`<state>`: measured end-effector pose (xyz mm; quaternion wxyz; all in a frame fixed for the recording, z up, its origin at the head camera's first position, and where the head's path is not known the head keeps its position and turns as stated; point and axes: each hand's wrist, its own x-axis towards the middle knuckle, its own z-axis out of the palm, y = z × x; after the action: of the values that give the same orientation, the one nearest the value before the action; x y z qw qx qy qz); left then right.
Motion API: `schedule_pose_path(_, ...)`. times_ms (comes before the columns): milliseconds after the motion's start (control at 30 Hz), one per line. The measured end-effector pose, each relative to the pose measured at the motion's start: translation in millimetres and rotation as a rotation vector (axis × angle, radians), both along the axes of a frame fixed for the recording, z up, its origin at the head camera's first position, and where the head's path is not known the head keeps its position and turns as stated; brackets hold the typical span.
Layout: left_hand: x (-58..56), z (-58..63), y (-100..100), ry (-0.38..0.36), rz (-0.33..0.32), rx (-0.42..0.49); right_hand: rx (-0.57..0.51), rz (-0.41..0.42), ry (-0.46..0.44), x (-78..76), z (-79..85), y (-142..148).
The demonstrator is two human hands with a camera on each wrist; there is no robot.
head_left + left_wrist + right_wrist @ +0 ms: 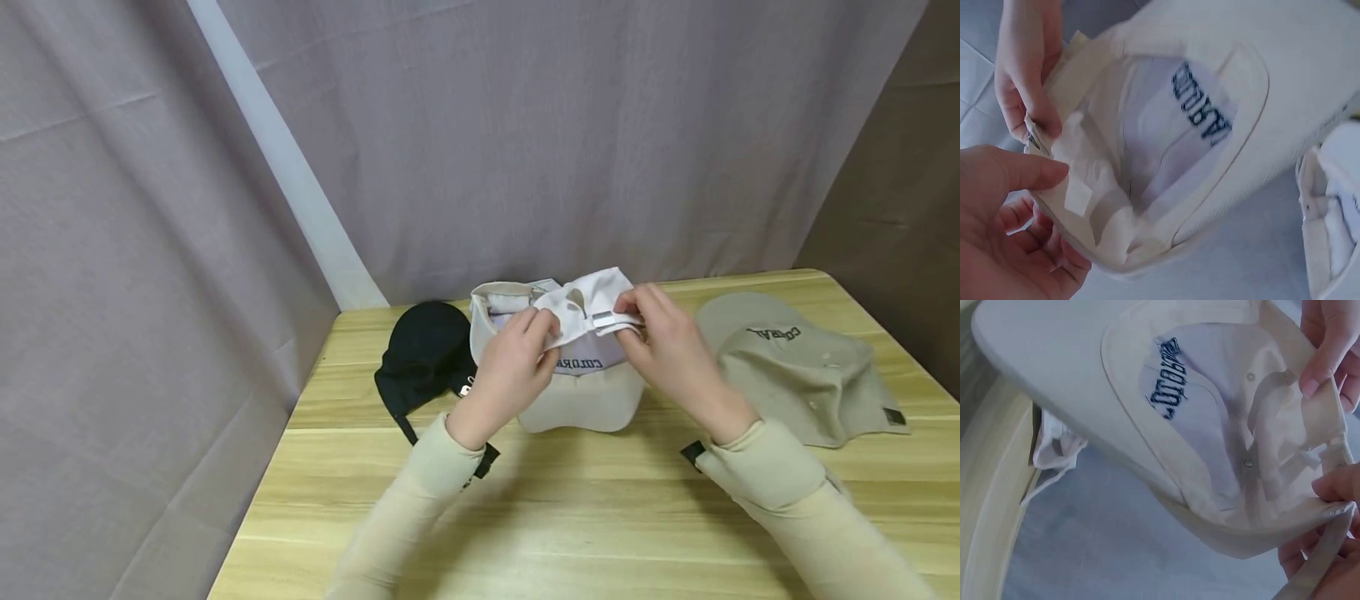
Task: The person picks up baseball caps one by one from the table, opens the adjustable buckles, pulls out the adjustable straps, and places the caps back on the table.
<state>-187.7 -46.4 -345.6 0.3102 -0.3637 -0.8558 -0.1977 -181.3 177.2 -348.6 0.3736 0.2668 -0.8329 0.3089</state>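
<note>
Both hands hold an off-white baseball cap over the middle of the table, at its back strap. My left hand grips the band on the left, with thumb and fingers on either side of it. On the other side, my right hand pinches the strap beside a small buckle. In the right wrist view, the cap's inside shows a pale lavender front panel with dark lettering. A loose strap end hangs past the right fingers.
A black cap lies to the left, its strap trailing forward. At the right lies a beige cap with dark lettering. Another whitish cap sits behind the left hand. Grey curtains hang behind the wooden table.
</note>
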Motion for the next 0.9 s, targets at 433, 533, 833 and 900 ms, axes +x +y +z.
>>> schedule_pose_path(433,24.0,4.4,4.2,-0.126,-0.170,0.139,0.007,0.101,0.096,18.9,-4.7,-12.7)
schedule_pose_path(533,28.8,5.9,6.7,-0.166,-0.176,0.161,-0.010,0.153,0.130,25.1,-7.8,-19.7)
schedule_pose_path(833,41.7,-2.6,3.6,-0.160,-0.020,0.147,-0.063,0.206,0.245,32.9,-20.7,-37.1)
schedule_pose_path(900,45.4,-5.3,2.5,-0.179,0.004,0.143,-0.084,0.211,0.247,33.6,-24.0,-38.7)
